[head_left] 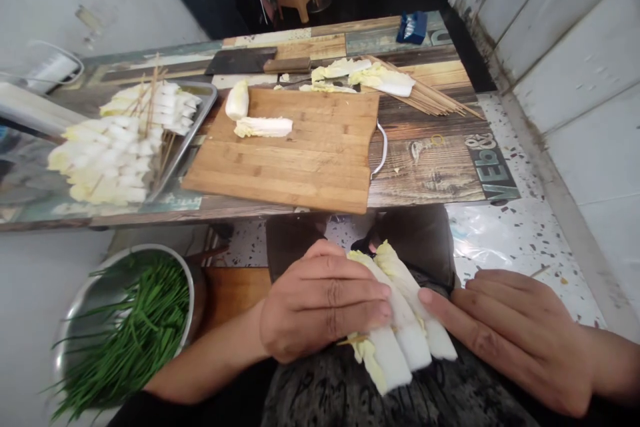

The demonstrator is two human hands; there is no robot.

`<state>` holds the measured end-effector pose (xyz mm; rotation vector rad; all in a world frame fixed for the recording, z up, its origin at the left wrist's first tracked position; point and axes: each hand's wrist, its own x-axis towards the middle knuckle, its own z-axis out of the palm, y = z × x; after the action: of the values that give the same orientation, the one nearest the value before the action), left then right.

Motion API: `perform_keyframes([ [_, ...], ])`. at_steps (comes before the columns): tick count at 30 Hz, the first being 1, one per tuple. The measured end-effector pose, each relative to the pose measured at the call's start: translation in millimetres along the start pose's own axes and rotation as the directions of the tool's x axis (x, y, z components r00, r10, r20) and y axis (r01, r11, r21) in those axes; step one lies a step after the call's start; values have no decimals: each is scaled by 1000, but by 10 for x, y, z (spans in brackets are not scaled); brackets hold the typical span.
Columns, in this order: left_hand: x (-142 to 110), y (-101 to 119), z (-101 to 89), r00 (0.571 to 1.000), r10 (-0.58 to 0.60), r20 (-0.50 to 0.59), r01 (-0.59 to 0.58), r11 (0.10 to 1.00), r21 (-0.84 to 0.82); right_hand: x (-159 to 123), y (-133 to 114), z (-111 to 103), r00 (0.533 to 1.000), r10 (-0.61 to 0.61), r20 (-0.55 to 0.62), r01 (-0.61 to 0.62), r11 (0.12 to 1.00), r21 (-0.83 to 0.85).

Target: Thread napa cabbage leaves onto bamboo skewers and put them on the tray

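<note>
Several pale napa cabbage leaves [395,320] lie side by side over my lap, white stem ends toward me. My left hand [325,300] presses across them, fingers together on top and thumb hidden. The tip of a bamboo skewer [354,341] sticks out at the leaves' left side. My right hand [520,333] is at the right-hand leaf, its index fingertip touching the edge. A thin stick end shows past the back of this hand, in line with the skewer; the thumb and the grip underneath are hidden.
On the table, a cutting board [310,153] bears a cabbage piece [237,101] and a loose leaf [263,127]. Behind are a cleaver [250,61], more leaves [385,78] and loose skewers [440,99]. Skewered cabbage [115,153] fills a metal tray [204,110]. Green chives [135,327] fill a steel bowl [189,280].
</note>
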<state>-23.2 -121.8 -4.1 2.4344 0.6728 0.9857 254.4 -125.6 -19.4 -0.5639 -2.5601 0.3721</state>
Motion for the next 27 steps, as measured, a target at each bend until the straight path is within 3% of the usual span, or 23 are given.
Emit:
perform_keyframes([
  [3, -23, -26, 80, 974, -187, -125, 180, 982, -59, 75, 126, 39, 992, 111, -62, -108, 993, 45],
  [5, -48, -62, 126, 883, -416, -218, 402, 909, -107, 182, 241, 46, 953, 297, -63, -275, 932, 234],
  [8, -69, -129, 164, 672, -699, -243, 653, 715, -249, 354, 402, 46, 840, 536, 82, -479, 664, 574],
  [10, -69, -165, 168, 600, -767, -227, 686, 640, -346, 422, 481, 65, 775, 606, 177, -543, 496, 678],
  [11, -68, -181, 164, 590, -770, -242, 681, 636, -364, 436, 513, 79, 751, 627, 205, -557, 436, 707],
  [13, -66, -221, 143, 592, -737, -326, 668, 675, -314, 427, 563, 103, 712, 663, 231, -575, 362, 734],
  [15, -56, -307, 93, 622, -665, -412, 664, 728, -173, 383, 598, 103, 684, 695, 222, -585, 340, 736],
  [18, 32, -591, -51, 749, -493, -443, 596, 793, 124, 267, 624, 65, 637, 754, 163, -602, 354, 716],
  [20, 171, -893, -183, 833, -389, -394, 520, 793, 318, 167, 626, 46, 601, 789, 129, -619, 357, 699],
  [21, 264, -1069, -251, 853, -379, -360, 506, 767, 393, 115, 624, 46, 581, 805, 118, -627, 351, 695],
  [24, 603, -1630, -419, 831, -513, -213, 536, 641, 549, -28, 608, 68, 538, 837, 96, -643, 334, 689],
  [27, 969, -2120, -501, 801, -571, -180, 553, 590, 588, -119, 589, 77, 533, 842, 78, -662, 358, 659],
])
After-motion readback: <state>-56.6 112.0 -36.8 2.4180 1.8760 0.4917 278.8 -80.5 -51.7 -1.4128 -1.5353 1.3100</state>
